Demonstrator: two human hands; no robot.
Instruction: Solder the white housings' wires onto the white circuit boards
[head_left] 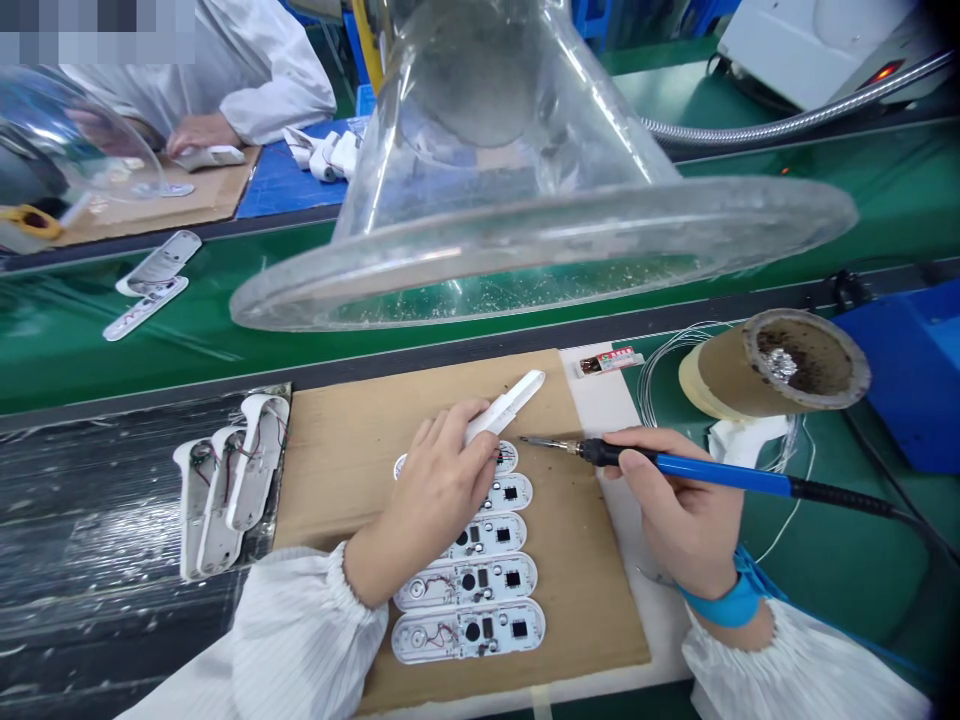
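My left hand [442, 475] is closed around a slim white plastic housing [514, 400], which it holds tilted above the cardboard. Beneath that hand lies a column of white casings with circuit boards [469, 632], several in all; the upper ones are partly covered by my hand and wrist. In my right hand [682, 500] is a soldering iron [720, 474] with a blue handle. Its tip points left and ends just right of the topmost board, apart from it as far as I can tell. A blue wrist strap [731, 597] circles my right wrist.
A clear fume hood [525, 230] hangs low over the work. Cardboard tube holder [806, 365], wire coil [652, 370] and blue box [911, 370] stand right. Left are white shells with wires [255, 465]; farther back, two casing parts [146, 307] and a co-worker's hand [202, 133].
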